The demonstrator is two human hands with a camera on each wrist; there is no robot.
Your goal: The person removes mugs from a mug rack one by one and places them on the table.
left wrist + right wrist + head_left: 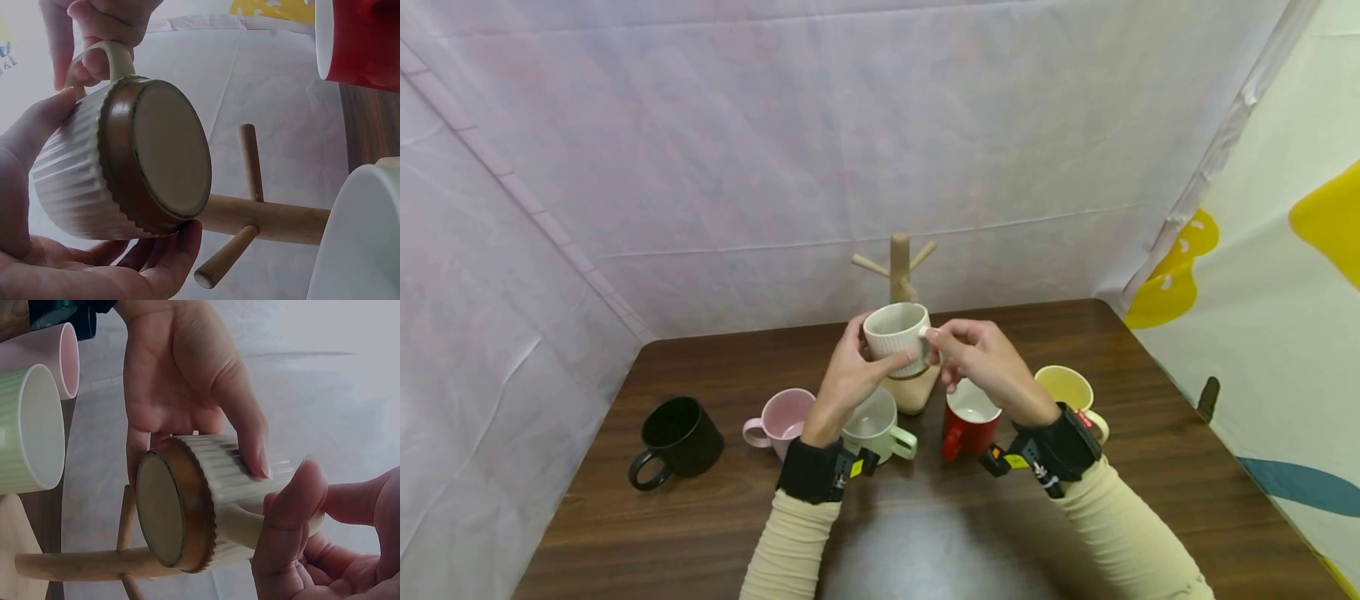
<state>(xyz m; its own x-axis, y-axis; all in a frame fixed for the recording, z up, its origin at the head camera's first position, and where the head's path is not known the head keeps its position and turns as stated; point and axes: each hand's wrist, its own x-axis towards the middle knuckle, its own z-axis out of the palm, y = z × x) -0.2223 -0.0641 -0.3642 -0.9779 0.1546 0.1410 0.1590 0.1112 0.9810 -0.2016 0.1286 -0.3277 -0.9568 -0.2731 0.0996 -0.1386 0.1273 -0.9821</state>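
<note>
A white ribbed mug point(895, 343) with a brown band round its base is held up between both hands, in front of a wooden mug tree point(900, 267). My left hand point(852, 371) grips its body, thumb on the near side and fingers round the far side and base. The handle, on the right side, is pinched by my right hand point(981, 358) between thumb and fingers. In the left wrist view the mug's underside point(172, 150) faces the camera. Bare pegs point(251, 162) of the mug tree show behind it.
On the brown table point(760, 533) stand a black mug point(696, 442), a pink mug point(782, 417), a pale green mug point(874, 425), a red mug point(970, 425) and a yellow mug point(1065, 387). White cloth point(850, 142) hangs behind and at the sides.
</note>
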